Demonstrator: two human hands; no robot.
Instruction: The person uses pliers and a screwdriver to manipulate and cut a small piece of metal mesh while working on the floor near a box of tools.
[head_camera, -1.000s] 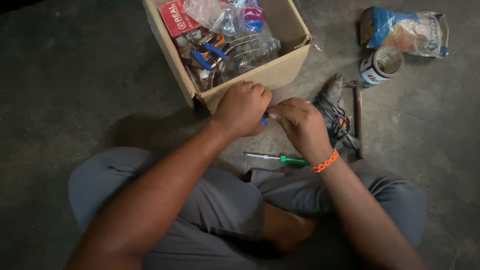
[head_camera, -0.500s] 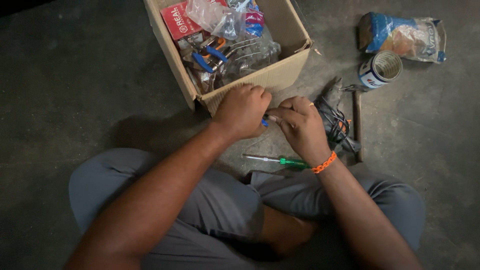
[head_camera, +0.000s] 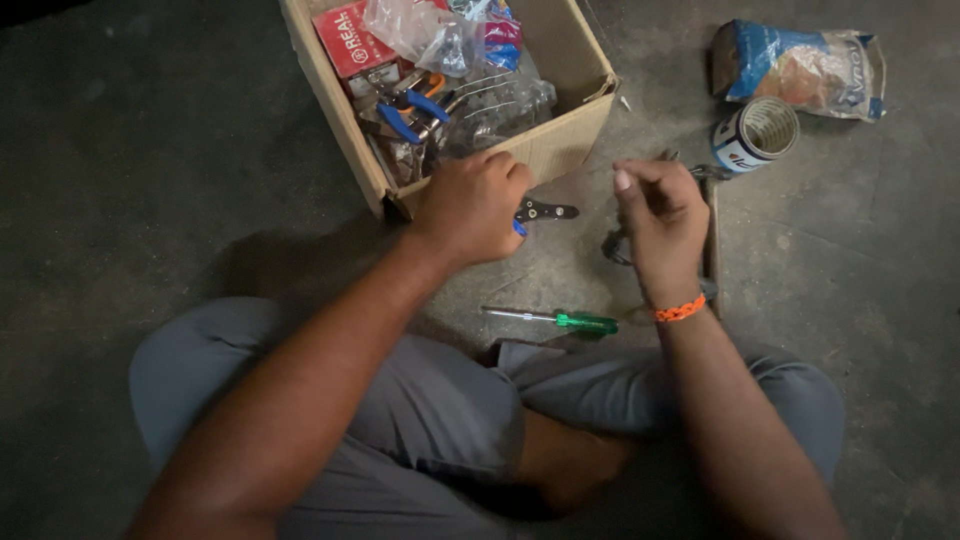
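A small blue-handled plier-like tool (head_camera: 538, 212) is gripped in the left hand (head_camera: 470, 205), whose fingers are closed around the handles so that only the dark metal head is seen projecting to the right, just in front of the near wall of an open cardboard box (head_camera: 560, 140). The right hand (head_camera: 658, 222) is held apart from the tool, its fingers curled inward with thumb and forefinger pinched together; whether anything thin is held between them cannot be told. An orange band (head_camera: 680, 310) is worn at the right wrist. Inside the box, a red rectangular packet with white lettering (head_camera: 350, 40) is set at the far left corner, clear crumpled plastic bags (head_camera: 430, 30) are piled beside it, and blue- and orange-handled pliers (head_camera: 415, 105) are lodged below them. On the dark floor, a green-handled screwdriver (head_camera: 560, 319) is laid near the crossed legs, between the two forearms. To the right, a roll of tape with a white and blue label (head_camera: 755, 135) is placed just beneath a blue and orange crinkled bag (head_camera: 800, 70).
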